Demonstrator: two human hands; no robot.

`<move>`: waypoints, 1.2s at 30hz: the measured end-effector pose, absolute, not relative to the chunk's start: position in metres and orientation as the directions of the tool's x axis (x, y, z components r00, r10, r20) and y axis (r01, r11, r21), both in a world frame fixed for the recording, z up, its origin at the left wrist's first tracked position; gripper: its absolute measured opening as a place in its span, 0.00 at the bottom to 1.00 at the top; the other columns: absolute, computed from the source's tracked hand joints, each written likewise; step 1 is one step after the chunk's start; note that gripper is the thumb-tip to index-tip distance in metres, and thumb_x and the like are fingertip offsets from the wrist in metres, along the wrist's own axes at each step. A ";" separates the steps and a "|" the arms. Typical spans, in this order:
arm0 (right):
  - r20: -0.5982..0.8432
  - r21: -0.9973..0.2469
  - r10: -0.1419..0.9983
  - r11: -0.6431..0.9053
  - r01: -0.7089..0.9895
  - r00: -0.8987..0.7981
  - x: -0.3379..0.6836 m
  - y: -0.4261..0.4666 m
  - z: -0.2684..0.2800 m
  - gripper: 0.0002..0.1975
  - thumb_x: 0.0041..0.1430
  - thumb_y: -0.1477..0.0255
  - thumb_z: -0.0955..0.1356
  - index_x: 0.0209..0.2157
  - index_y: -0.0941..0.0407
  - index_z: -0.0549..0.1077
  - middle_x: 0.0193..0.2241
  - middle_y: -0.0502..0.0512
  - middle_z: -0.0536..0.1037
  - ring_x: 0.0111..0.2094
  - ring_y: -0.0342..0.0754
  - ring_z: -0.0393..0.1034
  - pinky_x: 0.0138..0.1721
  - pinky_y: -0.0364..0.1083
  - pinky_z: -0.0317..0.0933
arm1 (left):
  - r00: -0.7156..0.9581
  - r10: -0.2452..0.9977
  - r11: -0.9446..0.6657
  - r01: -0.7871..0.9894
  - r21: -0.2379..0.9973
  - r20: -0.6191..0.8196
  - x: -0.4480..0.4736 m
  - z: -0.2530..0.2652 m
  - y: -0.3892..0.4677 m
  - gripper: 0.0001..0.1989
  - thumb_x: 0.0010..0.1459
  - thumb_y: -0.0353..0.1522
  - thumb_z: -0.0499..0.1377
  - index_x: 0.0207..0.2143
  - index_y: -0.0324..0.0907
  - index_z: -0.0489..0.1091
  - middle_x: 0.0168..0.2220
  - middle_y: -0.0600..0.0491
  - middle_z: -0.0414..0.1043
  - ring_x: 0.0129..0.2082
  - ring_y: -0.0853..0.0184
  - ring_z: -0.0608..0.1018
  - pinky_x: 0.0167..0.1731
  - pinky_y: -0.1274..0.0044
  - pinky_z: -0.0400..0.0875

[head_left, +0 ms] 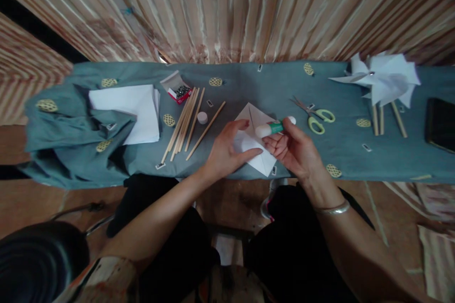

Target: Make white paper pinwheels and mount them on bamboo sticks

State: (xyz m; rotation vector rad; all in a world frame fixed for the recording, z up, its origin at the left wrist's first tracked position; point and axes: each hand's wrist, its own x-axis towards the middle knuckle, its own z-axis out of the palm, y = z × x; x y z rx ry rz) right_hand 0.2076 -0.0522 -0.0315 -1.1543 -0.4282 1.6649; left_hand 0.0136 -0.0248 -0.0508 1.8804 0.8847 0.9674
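Observation:
A white square of paper (262, 163) with crease lines lies turned cornerwise near the table's front edge. My left hand (227, 149) rests at the paper's left side, thumb and forefinger spread apart and nothing gripped between them. Above the paper's right part, my right hand (296, 151) holds a green and white glue stick (276, 127) on its side, its white end pointing left. A small white cap (202, 118) sits on the cloth to the left of the paper. Green-handled scissors (315, 118) lie to the right of the glue stick, blades partly apart.
Several wooden sticks (185, 120) lie left of the cap, beside an opened small red and white box (177, 89) of metal pieces. A stack of white paper (142, 113) is partly under bunched tablecloth (78, 128). Paper pinwheels (387, 78) and a dark phone-like object (441, 123) are at right.

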 end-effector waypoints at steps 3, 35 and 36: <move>-0.463 -0.712 0.883 -0.424 -0.560 -0.081 0.197 -0.054 -0.033 0.20 0.42 0.55 0.79 0.33 0.53 0.80 0.31 0.52 0.85 0.34 0.47 0.81 0.40 0.43 0.75 | 0.390 0.894 -0.290 0.128 0.948 0.221 0.013 -0.048 -0.022 0.29 0.52 0.43 0.69 0.53 0.41 0.68 0.50 0.45 0.74 0.47 0.60 0.77 0.50 0.68 0.71; -0.349 -0.913 0.930 -0.312 -0.263 0.111 0.202 -0.057 -0.034 0.18 0.42 0.54 0.79 0.26 0.54 0.81 0.20 0.50 0.81 0.19 0.40 0.72 0.23 0.39 0.67 | 0.354 0.928 -0.130 0.012 0.991 0.117 0.003 -0.050 -0.020 0.12 0.52 0.34 0.70 0.39 0.40 0.77 0.38 0.49 0.78 0.37 0.66 0.79 0.42 0.74 0.74; -0.339 -0.919 0.933 -0.302 -0.254 0.118 0.202 -0.057 -0.034 0.18 0.42 0.54 0.79 0.25 0.54 0.81 0.20 0.51 0.81 0.19 0.39 0.71 0.22 0.39 0.66 | 0.355 0.928 -0.129 0.013 0.992 0.116 0.003 -0.050 -0.020 0.12 0.52 0.34 0.70 0.38 0.40 0.77 0.37 0.50 0.78 0.37 0.66 0.79 0.41 0.74 0.74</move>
